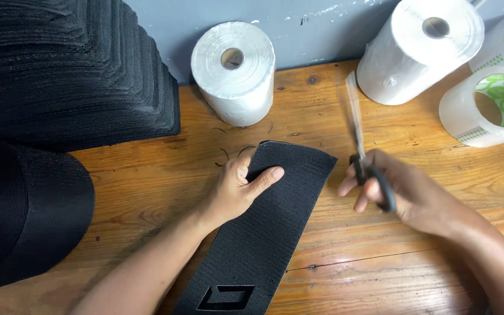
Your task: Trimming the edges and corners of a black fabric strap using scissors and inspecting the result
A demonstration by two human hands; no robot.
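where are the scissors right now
In the head view, the scissors are in the right hand, blades pointing up, right of the black fabric strip.

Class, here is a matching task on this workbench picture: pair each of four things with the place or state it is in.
Things:
1. scissors
2. black mesh strip
3. stack of black pieces
4. clear tape rolls

Places or states:
A. far right edge of the table
B. held in the right hand, blades pointing away
C. piled at the far left
D. flat on the wood, pressed by the left hand

Pairs: 1-B, 2-D, 3-C, 4-A
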